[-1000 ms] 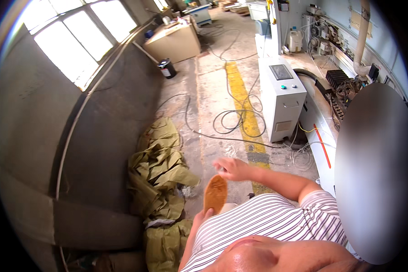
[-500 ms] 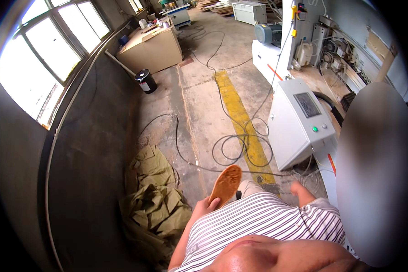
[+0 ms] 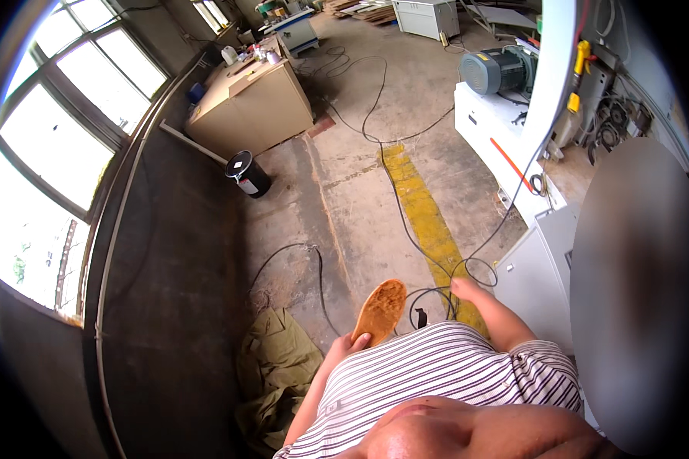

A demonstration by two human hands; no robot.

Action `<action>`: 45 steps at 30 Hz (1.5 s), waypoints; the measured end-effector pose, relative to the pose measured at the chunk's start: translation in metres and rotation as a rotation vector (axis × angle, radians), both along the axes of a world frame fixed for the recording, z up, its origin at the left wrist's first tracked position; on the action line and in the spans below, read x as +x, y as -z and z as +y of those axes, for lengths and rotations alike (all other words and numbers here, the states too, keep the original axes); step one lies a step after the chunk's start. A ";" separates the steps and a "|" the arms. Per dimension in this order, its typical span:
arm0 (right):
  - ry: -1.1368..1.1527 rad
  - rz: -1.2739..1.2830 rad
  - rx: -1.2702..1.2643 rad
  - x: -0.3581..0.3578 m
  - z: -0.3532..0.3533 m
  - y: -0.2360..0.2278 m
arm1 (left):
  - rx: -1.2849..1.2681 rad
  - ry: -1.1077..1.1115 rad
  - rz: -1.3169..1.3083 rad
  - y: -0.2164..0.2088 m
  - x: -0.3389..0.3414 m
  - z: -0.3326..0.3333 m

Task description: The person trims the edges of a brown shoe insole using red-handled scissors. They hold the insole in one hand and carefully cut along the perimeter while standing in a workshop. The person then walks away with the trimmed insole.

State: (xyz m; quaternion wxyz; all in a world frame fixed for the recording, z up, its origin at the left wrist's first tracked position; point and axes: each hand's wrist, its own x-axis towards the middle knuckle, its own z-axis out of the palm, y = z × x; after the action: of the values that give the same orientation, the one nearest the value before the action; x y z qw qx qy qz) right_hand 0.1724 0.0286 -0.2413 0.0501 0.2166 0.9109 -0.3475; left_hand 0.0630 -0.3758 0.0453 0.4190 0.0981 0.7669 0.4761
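My left hand (image 3: pixel 347 348) is closed on the lower end of a long, oval orange-brown piece (image 3: pixel 380 312), with the thumb lying on its face. That piece looks wooden, with a paler rim and a darker, rough-looking middle; its exact kind I cannot make out. It is tilted upward in front of my striped shirt. My right hand (image 3: pixel 465 289) is held out ahead on the right, above the floor cables (image 3: pixel 430 294) and the yellow floor stripe. Its fingers are too small and hidden to read, and no object shows in it.
A grey cabinet (image 3: pixel 540 268) stands close on my right, beside a white machine base (image 3: pixel 486 134) carrying a motor (image 3: pixel 497 70). Olive cloth (image 3: pixel 279 359) lies crumpled at left. Farther off are a black bucket (image 3: pixel 246 174) and a tan desk (image 3: pixel 256 111). A blurred oval covers the right side.
My right hand has swung forward, away from my side. The surroundings have shifted in view, with the grey cabinet now nearer the right edge. The left hand keeps hold of the oval piece.
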 end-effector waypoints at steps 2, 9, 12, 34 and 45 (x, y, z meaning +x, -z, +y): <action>-0.087 0.081 -0.088 -0.108 0.015 -0.060 | -0.038 -0.002 0.014 -0.003 -0.059 0.017; -0.004 0.144 -0.160 -0.322 0.097 -0.096 | 0.094 -0.125 -0.138 0.035 -0.270 0.109; 0.112 -0.228 -0.025 -0.338 0.151 -0.017 | 0.087 -0.034 0.109 -0.006 -0.358 0.176; 0.330 -0.055 0.023 -0.686 0.632 0.054 | 0.209 0.230 -0.296 0.062 -0.866 0.768; 0.534 0.073 0.112 -0.863 0.957 0.167 | 0.320 0.051 -0.318 0.113 -1.081 1.069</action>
State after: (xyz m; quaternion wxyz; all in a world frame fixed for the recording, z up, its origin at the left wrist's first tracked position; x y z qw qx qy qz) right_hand -0.6903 0.9857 -0.4080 -0.0881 0.4391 0.8405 -0.3049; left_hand -1.0178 0.6928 -0.0678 0.5255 0.1064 0.6033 0.5904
